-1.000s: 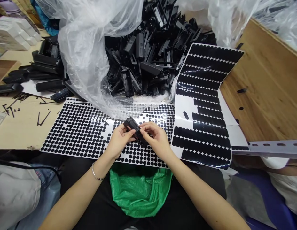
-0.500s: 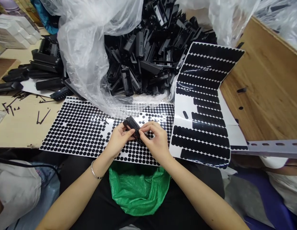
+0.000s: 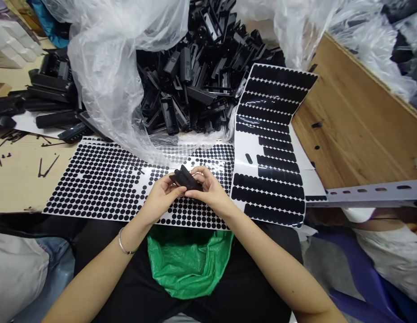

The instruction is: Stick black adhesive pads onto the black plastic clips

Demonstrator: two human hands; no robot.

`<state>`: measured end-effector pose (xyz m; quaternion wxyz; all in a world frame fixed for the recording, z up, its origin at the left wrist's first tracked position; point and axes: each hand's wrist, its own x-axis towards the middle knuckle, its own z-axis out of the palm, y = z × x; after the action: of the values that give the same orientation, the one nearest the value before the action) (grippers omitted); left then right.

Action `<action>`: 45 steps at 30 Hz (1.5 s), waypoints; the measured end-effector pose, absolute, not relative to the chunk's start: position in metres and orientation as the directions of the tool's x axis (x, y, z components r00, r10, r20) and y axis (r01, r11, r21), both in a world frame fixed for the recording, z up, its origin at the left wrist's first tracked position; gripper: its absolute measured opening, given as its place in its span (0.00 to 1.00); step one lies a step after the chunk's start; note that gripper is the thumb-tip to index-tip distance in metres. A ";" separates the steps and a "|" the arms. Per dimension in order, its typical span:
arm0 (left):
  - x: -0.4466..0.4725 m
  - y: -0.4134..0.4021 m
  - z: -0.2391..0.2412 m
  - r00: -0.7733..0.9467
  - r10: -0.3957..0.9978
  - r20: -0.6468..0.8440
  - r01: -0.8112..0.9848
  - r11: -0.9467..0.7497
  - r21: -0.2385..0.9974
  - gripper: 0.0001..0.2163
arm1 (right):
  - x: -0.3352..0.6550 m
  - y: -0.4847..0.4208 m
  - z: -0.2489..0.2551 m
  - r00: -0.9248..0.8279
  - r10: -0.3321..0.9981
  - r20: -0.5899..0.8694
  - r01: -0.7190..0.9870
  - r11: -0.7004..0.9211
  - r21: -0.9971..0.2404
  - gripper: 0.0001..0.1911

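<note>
Between my two hands I hold a small black plastic housing (image 3: 187, 178), tilted, just above a sheet of round black stickers (image 3: 103, 184). My left hand (image 3: 163, 195) grips its left end, thumb along the near edge. On the other end are the closed fingers and thumb of my right hand (image 3: 210, 190); they cover part of it. To the right lies a sheet of long, rounded black stickers (image 3: 269, 148), its far part bent upward, with some stickers gone and one lying alone on the white backing.
Behind the sheets, a clear plastic bag (image 3: 107, 67) spills a heap of black plastic housings (image 3: 195, 76). More black parts (image 3: 53, 85) lie at left. A wooden board (image 3: 356, 121) stands at right. A green bag (image 3: 190, 269) hangs below the table edge. People sit on both sides.
The black housing has been turned in my hands, so a different side faces up. My right hand has shifted from a fingertip pinch to a grip around its right end. The view has swung slightly right.
</note>
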<state>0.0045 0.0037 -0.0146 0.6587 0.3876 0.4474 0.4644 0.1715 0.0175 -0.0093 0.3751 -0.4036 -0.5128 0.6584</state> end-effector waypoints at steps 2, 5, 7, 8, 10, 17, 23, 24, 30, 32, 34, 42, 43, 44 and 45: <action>0.002 0.002 -0.012 0.217 0.950 -0.223 -0.281 0.279 0.918 0.13 | 0.175 0.018 -0.006 -0.444 0.884 -0.149 -0.078 -0.204 -0.976 0.26; 0.000 -0.001 -0.010 0.247 0.943 -0.223 -0.302 0.294 0.907 0.14 | 0.176 0.014 0.000 -0.469 0.875 -0.117 -0.046 -0.156 -0.987 0.17; 0.000 -0.002 -0.009 0.249 0.937 -0.244 -0.309 0.316 0.897 0.15 | 0.176 0.011 0.006 -0.448 0.891 -0.073 0.062 -0.050 -0.997 0.13; 0.000 -0.003 -0.008 0.248 0.934 -0.259 -0.312 0.330 0.891 0.16 | 0.178 0.010 0.011 -0.444 0.896 -0.035 0.160 0.040 -0.986 0.13; 0.001 -0.003 -0.005 0.258 0.923 -0.286 -0.304 0.359 0.883 0.18 | 0.188 0.014 0.022 -0.425 0.902 0.080 0.398 0.265 -0.878 0.13; -0.002 -0.005 0.005 0.330 0.896 -0.298 -0.219 0.380 0.899 0.16 | 0.291 0.056 0.035 -0.170 0.937 0.304 0.870 0.288 -0.400 0.15; -0.003 -0.009 -0.002 0.357 0.891 -0.281 -0.199 0.366 0.909 0.12 | 0.320 0.068 0.017 -0.161 0.980 0.116 0.897 0.195 -0.396 0.14; -0.003 -0.009 -0.003 0.358 0.892 -0.278 -0.197 0.363 0.911 0.12 | 0.317 0.067 0.018 -0.146 0.982 0.117 0.899 0.181 -0.400 0.13; -0.002 -0.008 -0.003 0.356 0.893 -0.276 -0.172 0.353 0.920 0.12 | 0.303 0.064 0.027 -0.086 0.993 0.086 0.940 0.110 -0.322 0.15; -0.002 -0.007 -0.004 0.366 0.890 -0.271 -0.163 0.348 0.923 0.12 | 0.304 0.065 0.026 -0.091 0.992 0.086 0.945 0.113 -0.307 0.19; -0.001 -0.007 -0.005 0.377 0.888 -0.263 -0.152 0.339 0.928 0.12 | 0.306 0.066 0.024 -0.100 0.990 0.099 0.936 0.128 -0.327 0.18; 0.002 -0.005 -0.006 0.370 0.886 -0.280 -0.146 0.353 0.924 0.12 | 0.299 0.065 0.025 -0.089 0.986 0.140 0.934 0.131 -0.331 0.08; 0.002 -0.005 -0.006 0.372 0.884 -0.285 -0.143 0.358 0.923 0.12 | 0.297 0.064 0.025 -0.088 0.986 0.141 0.933 0.132 -0.336 0.07; 0.002 -0.005 -0.007 0.373 0.882 -0.287 -0.142 0.360 0.922 0.13 | 0.296 0.063 0.025 -0.087 0.985 0.147 0.928 0.134 -0.348 0.06; 0.002 -0.004 -0.008 0.375 0.882 -0.287 -0.143 0.361 0.922 0.13 | 0.294 0.062 0.025 -0.085 0.983 0.160 0.919 0.139 -0.368 0.05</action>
<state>0.0024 -0.0042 -0.0076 0.7065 0.4337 0.4257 0.3627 0.2943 0.0622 0.0255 0.1859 -0.6503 -0.7316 0.0861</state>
